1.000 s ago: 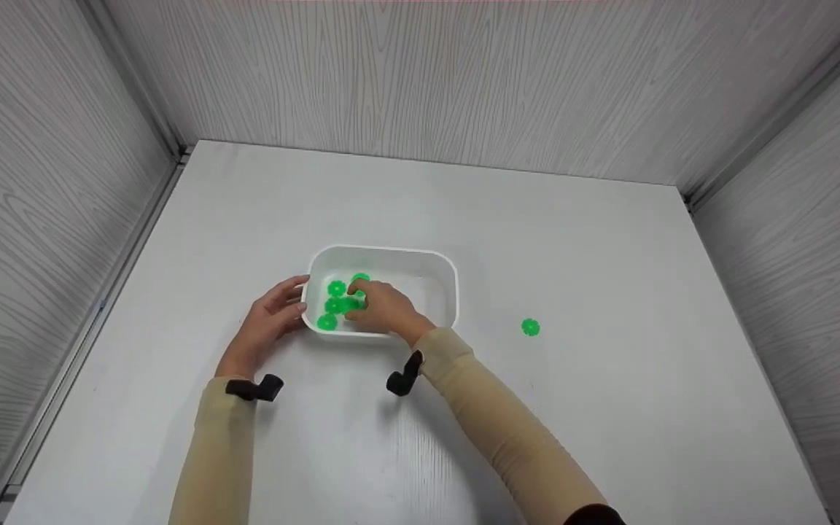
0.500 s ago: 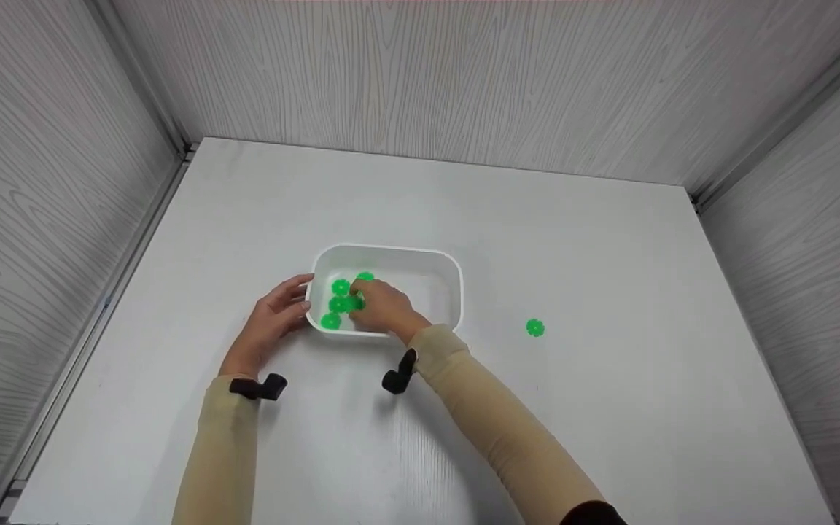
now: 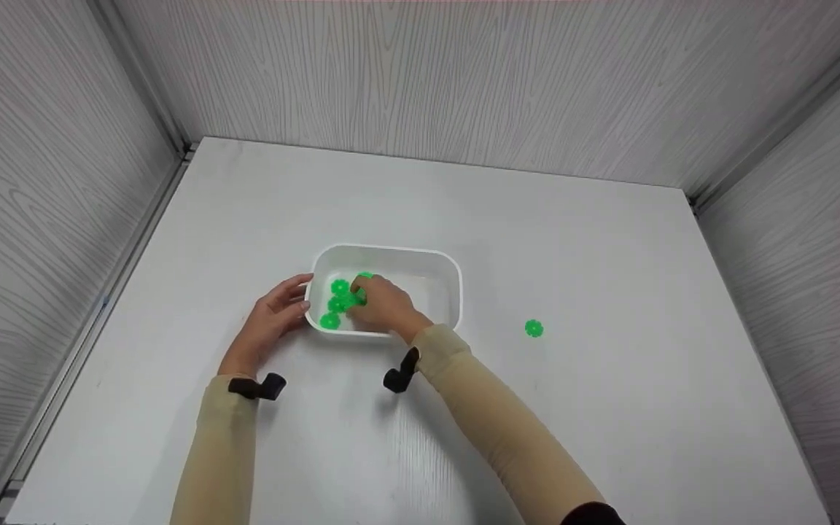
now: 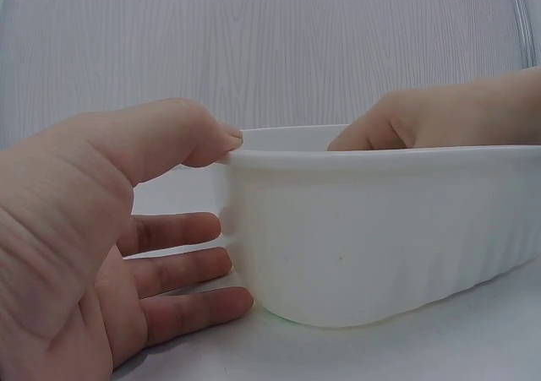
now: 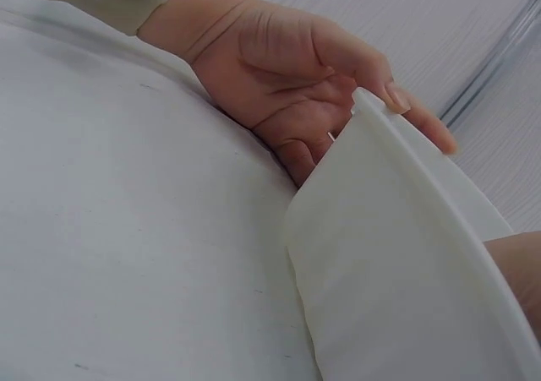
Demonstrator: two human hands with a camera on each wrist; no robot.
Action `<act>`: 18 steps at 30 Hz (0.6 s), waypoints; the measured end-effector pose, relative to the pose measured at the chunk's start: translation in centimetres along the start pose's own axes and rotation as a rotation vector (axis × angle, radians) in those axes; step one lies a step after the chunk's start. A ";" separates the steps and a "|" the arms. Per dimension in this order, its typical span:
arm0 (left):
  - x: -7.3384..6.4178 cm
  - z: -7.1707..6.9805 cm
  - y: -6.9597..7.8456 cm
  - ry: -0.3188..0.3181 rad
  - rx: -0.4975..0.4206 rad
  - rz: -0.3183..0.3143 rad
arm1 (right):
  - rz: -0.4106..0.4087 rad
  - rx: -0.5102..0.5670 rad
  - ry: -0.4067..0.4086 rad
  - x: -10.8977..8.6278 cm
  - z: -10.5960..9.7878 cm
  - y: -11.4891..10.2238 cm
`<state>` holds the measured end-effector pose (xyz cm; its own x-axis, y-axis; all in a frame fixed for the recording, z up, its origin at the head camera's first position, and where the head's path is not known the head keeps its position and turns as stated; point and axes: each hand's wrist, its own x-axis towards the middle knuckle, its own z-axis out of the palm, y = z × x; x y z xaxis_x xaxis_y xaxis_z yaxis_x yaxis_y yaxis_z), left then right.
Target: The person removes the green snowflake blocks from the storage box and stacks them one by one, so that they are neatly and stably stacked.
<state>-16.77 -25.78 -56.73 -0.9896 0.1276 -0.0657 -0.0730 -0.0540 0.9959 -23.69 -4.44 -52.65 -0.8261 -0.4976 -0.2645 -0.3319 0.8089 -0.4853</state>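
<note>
White tub (image 3: pixel 449 271), green discs (image 3: pixel 338 304), beige sleeves (image 3: pixel 493 423).

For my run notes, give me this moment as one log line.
left hand: steadies white tub end, thumb on rim | right hand: inside tub among green discs, grip unclear | stray green disc: on table, right of tub

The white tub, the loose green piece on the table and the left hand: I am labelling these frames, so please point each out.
white tub (image 3: pixel 443 267): head view, far right rim.
loose green piece (image 3: pixel 533 328): head view, its centre.
left hand (image 3: pixel 268 323): head view, back of the hand.
</note>
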 end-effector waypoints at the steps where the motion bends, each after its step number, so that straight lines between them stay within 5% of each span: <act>1: 0.0 0.0 0.0 0.004 0.001 -0.002 | 0.003 0.012 0.003 0.0 -0.1 0.0; 18: -0.9 0.9 2.3 -0.016 -0.016 -0.015 | -0.049 0.107 0.057 -1.5 -1.3 1.0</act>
<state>-15.96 -25.16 -54.30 -0.9863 0.1446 -0.0790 -0.0896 -0.0681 0.9937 -23.41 -2.51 -51.63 -0.8359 -0.5143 -0.1917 -0.3245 0.7448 -0.5831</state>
